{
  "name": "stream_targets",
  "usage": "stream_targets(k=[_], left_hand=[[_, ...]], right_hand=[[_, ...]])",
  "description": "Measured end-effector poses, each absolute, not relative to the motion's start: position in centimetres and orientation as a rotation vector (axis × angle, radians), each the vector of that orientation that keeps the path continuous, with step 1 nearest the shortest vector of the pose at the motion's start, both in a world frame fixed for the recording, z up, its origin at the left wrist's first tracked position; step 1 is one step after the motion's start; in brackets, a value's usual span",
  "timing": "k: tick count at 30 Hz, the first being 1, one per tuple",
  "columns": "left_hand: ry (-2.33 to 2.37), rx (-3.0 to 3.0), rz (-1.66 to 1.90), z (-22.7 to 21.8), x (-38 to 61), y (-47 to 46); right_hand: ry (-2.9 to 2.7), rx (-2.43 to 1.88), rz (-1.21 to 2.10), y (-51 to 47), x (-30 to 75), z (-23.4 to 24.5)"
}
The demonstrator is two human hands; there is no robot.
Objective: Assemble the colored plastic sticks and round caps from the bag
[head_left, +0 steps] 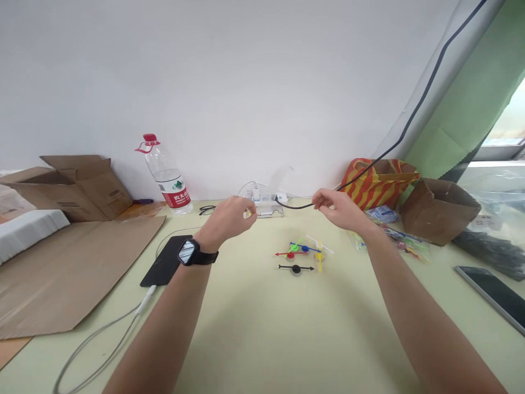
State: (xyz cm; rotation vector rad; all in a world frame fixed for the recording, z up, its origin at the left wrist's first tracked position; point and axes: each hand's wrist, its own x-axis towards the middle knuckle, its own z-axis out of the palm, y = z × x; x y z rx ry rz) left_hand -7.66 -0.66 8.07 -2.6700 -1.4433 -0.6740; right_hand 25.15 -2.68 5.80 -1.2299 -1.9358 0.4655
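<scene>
My left hand (230, 218), with a black watch on its wrist, hovers over the back of the table, thumb and fingers pinched together. Level with it on the right, my right hand (338, 209) is also closed in a pinch. Whatever lies between the fingertips of either hand is too small or hidden to make out. Below and between the hands lie several small arrow spinners on round bases: a black spinner (296, 269) in front, a red spinner (290, 255), a yellow spinner (319, 255), a blue spinner (305, 249), plus green and white ones, partly overlapping.
Behind the hands sit a power strip (266, 208) and a black cable (426, 90). To the left are a water bottle (174, 189), a black tablet-like device (162, 268) and flat cardboard (82, 273). A striped bag (369, 183), small box (438, 210) and phone (496, 295) stand right.
</scene>
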Motion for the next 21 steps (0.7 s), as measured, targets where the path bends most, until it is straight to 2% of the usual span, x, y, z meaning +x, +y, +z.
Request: stream_targets(k=[6,12,16,21], left_hand=[[-1.420,-2.723,-0.602,9.1,-7.1,-1.7],[-1.444,-2.736,-0.560,10.0,-6.9,-2.8],[-1.455,-2.747,-0.542,10.5,-6.9,-3.4],[-1.490,-2.805,-0.471,11.0,-7.3,-3.5]], right_hand=[[-1.452,-1.031,0.376,-2.7,25.5,6.0],[-1.220,-0.866,0.224,-2.4,25.7,5.9],[-1.339,-0.899,0.362,-2.7,25.1,6.7],[-1.771,-0.889,0.650,-5.5,24.8,9.5]])
